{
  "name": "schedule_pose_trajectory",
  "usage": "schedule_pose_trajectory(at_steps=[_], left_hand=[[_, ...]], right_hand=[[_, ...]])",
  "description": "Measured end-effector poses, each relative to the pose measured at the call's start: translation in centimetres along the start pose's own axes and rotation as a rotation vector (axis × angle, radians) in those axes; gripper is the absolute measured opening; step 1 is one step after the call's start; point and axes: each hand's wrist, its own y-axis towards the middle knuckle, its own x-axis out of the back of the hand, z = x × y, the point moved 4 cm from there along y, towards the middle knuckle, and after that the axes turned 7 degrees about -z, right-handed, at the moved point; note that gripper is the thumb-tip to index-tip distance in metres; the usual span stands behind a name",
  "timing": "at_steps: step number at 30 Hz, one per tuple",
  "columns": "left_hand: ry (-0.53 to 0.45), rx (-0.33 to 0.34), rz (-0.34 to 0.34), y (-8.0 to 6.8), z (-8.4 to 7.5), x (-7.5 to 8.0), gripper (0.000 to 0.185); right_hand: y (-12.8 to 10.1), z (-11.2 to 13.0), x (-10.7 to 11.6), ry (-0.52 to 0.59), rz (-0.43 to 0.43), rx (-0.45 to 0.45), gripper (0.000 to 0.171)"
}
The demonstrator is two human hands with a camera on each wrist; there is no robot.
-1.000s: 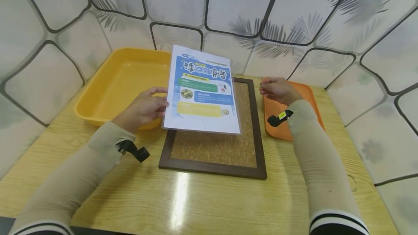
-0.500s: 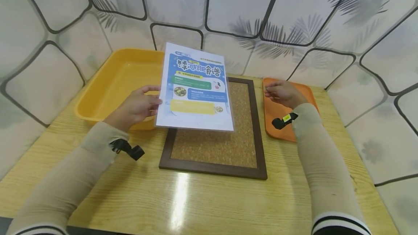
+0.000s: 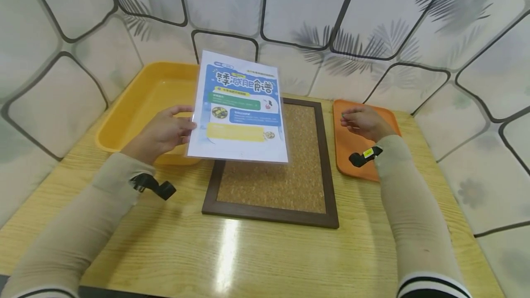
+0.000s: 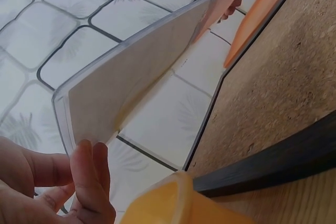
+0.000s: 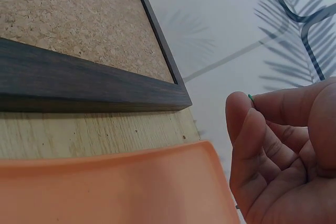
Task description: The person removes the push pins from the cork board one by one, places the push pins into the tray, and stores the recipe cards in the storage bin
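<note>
Left hand [image 3: 163, 132] pinching laminated sheet [image 3: 239, 107] tilted above cork board [image 3: 273, 164] mid-bench, right hand [image 3: 364, 122] pinching small green pin [image 5: 250, 97] over orange tray [image 3: 356, 144] at far right edge

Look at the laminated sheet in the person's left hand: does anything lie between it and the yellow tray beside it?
Nothing visible does. The left hand holds the laminated sheet by its left edge, lifted above the cork board. The yellow tray lies directly to its left, with only the hand itself over the tray's near rim.
</note>
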Motion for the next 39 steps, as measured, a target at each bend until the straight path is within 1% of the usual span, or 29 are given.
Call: schedule_pose_trajectory(at_steps=[4, 10, 14, 17, 23, 27, 31, 35, 39], left_hand=[[0.008, 0.001, -0.012, 0.0, -0.1, 0.5, 0.05], [-0.001, 0.009, -0.031, 0.2, -0.1, 1.4, 0.053], [-0.001, 0.014, -0.035, 0.2, -0.2, 2.0, 0.055], [0.011, 0.012, -0.037, 0.2, -0.3, 2.5, 0.056], [-0.02, 0.012, -0.031, 0.4, -0.4, 3.2, 0.056], [-0.036, 0.02, -0.036, 0.4, -0.5, 3.8, 0.056], [-0.061, 0.023, -0.022, 0.4, -0.6, 4.2, 0.058], [-0.099, 0.03, -0.014, 0.4, -0.6, 4.7, 0.057], [-0.102, 0.037, -0.023, 0.5, -0.4, 5.3, 0.055]], right_hand=[[-0.1, -0.3, 0.3, 0.005, -0.002, 0.001, 0.022], [-0.5, -0.8, 0.9, -0.021, -0.014, 0.009, 0.024], [-0.7, -1.1, 1.2, -0.006, -0.013, 0.012, 0.025], [-0.8, -1.3, 1.4, 0.015, -0.019, -0.001, 0.024], [-0.9, -1.7, 1.8, 0.018, -0.037, -0.025, 0.021], [-1.0, -2.0, 2.0, 0.008, -0.039, -0.023, 0.02], [-1.0, -2.3, 2.4, 0.012, -0.04, -0.026, 0.021], [-1.1, -2.7, 2.9, 0.033, -0.04, -0.037, 0.028], [-1.3, -2.9, 3.3, 0.04, -0.038, -0.042, 0.035]])
